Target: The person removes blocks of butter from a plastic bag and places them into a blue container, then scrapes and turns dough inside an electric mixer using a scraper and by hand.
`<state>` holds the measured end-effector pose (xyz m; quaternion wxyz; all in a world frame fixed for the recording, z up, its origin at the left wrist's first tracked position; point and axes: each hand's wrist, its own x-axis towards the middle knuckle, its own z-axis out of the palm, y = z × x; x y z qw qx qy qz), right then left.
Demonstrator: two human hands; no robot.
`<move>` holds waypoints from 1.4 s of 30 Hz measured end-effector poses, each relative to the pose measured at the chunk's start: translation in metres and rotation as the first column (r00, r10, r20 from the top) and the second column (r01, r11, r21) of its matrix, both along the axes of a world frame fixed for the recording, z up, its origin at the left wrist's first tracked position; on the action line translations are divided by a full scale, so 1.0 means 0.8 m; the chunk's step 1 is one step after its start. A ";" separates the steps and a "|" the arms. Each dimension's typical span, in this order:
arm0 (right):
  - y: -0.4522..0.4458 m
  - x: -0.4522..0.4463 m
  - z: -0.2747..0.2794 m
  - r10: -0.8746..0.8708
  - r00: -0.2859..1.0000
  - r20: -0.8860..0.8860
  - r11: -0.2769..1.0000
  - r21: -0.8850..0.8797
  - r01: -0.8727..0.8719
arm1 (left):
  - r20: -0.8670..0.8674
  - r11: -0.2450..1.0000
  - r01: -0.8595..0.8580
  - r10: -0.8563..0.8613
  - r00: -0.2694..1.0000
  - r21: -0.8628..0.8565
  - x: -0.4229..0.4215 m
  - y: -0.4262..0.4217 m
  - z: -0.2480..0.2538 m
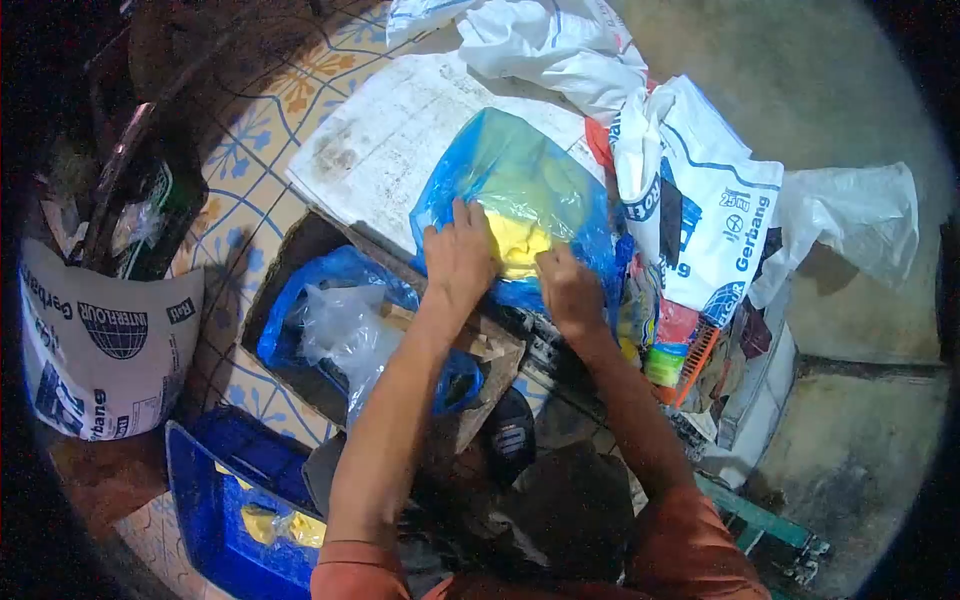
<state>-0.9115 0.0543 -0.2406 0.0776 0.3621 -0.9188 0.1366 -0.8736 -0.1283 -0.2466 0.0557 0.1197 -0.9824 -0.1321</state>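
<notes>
Head view: yellow lump (520, 243) in blue bag (500, 160) is touched from both sides, left hand (463, 247) at 9 o'clock, right hand (574, 287) at 4, hands apart, actual grip can't be told tbh.

On the left side there is a pale sack (110, 350) with the printed word INTERFLOUR; the floor (255, 140) has tiles with blue and orange pattern; inside an open box (300, 262) lie a blue bag (340, 268) and a cloudy clear bag (345, 325); on the right is a white sack (715, 200) marked Gerbang; just beside it, a translucent sheet (855, 215) is spread; below, an orange toothed object (697, 365) leans.
</notes>
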 end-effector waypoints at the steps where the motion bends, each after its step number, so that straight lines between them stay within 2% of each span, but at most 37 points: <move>1: 0.004 0.000 0.002 0.023 0.999 0.038 0.996 0.082 -0.026 | 0.024 0.998 0.028 -0.030 0.999 0.057 0.002 -0.002 0.011; 2: 0.007 0.000 -0.001 0.022 0.999 0.038 0.996 0.083 -0.025 | 0.082 0.992 0.035 -0.045 0.996 0.122 0.003 -0.006 0.019; 4: 0.010 0.002 -0.008 0.116 0.993 0.005 0.989 0.097 -0.116 | 0.088 0.983 0.030 -0.047 0.995 0.183 0.004 -0.008 0.019; 7: 0.010 0.006 -0.006 0.114 0.993 -0.024 0.977 0.186 -0.107 | 0.101 0.964 0.028 -0.057 0.993 0.264 0.004 -0.012 0.013; 8: 0.009 0.007 -0.001 0.068 0.996 0.050 0.979 0.188 -0.077 | 0.083 0.958 0.022 -0.048 0.995 0.287 0.005 -0.012 0.007; 9: 0.010 0.003 -0.001 0.072 0.996 0.048 0.978 0.191 -0.080 | 0.067 0.951 0.017 -0.039 0.997 0.309 0.005 -0.012 0.000; 11: 0.000 -0.006 0.013 0.179 0.983 -0.031 0.984 0.007 -0.179 | 0.105 0.943 0.007 -0.044 0.993 0.334 0.006 -0.011 0.013; 12: -0.005 -0.005 0.033 0.202 0.970 -0.132 0.975 -0.062 -0.212 | 0.124 0.939 -0.003 -0.042 0.991 0.343 0.005 -0.011 0.015; 13: -0.006 -0.009 0.024 0.203 0.970 -0.131 0.975 -0.061 -0.212 | 0.143 0.936 -0.013 -0.040 0.989 0.351 0.004 -0.011 0.015; 15: -0.005 -0.014 -0.002 0.136 0.988 -0.079 0.969 -0.196 -0.149 | 0.152 0.937 0.006 -0.063 0.986 0.350 0.004 -0.012 0.013; 16: -0.006 -0.011 0.000 0.115 0.992 -0.050 0.990 -0.079 -0.119 | 0.151 0.938 0.010 -0.066 0.986 0.346 0.004 -0.012 0.014; 17: -0.007 -0.010 -0.002 0.118 0.992 -0.049 0.989 -0.080 -0.121 | 0.148 0.940 0.013 -0.067 0.987 0.342 0.005 -0.012 0.015; 19: -0.009 -0.009 -0.012 0.021 1.000 -0.004 0.999 0.036 -0.021 | 0.141 0.941 -0.001 -0.050 0.989 0.340 0.008 -0.012 0.015; 20: -0.008 -0.013 -0.023 0.072 0.990 -0.118 0.997 -0.030 -0.076 | 0.142 0.940 0.001 -0.052 0.988 0.340 0.007 -0.012 0.015; 21: -0.005 -0.016 -0.029 0.074 0.990 -0.120 0.997 -0.027 -0.078 | 0.141 0.940 0.003 -0.055 0.988 0.342 0.006 -0.011 0.014; 23: -0.001 -0.020 -0.031 0.053 0.999 -0.002 0.999 0.010 -0.053 | 0.085 0.955 -0.001 -0.026 0.996 0.296 0.004 -0.007 0.004; 25: 0.003 -0.021 -0.030 0.121 0.992 -0.038 0.992 -0.032 -0.122 | 0.031 0.970 -0.007 -0.001 1.000 0.244 0.003 -0.003 -0.002; 27: -0.002 -0.019 -0.024 0.060 0.996 0.069 0.998 0.030 -0.062 | 0.020 0.972 -0.032 0.028 0.999 0.231 0.003 -0.001 -0.006; 30: -0.005 -0.019 -0.044 0.013 0.996 0.091 0.992 -0.130 -0.001 | 0.045 0.971 -0.062 0.053 0.998 0.231 0.003 -0.002 0.002; 32: -0.016 -0.007 -0.028 -0.048 0.992 0.117 0.975 -0.209 0.072 | 0.048 0.961 -0.083 0.073 0.996 0.263 0.004 0.002 0.006; 37: -0.020 -0.001 -0.041 -0.058 0.987 0.149 0.973 -0.212 0.089 | 0.006 0.976 -0.052 0.052 0.999 0.214 0.004 0.001 -0.001; 39: -0.013 -0.005 -0.045 0.036 0.998 0.059 0.979 -0.201 -0.023 | 0.014 0.976 -0.062 0.060 0.998 0.207 0.002 0.001 -0.003; 42: -0.005 -0.013 -0.048 0.080 0.992 0.099 0.978 -0.199 -0.059 | 0.013 0.975 -0.054 0.053 0.999 0.217 0.004 0.000 -0.002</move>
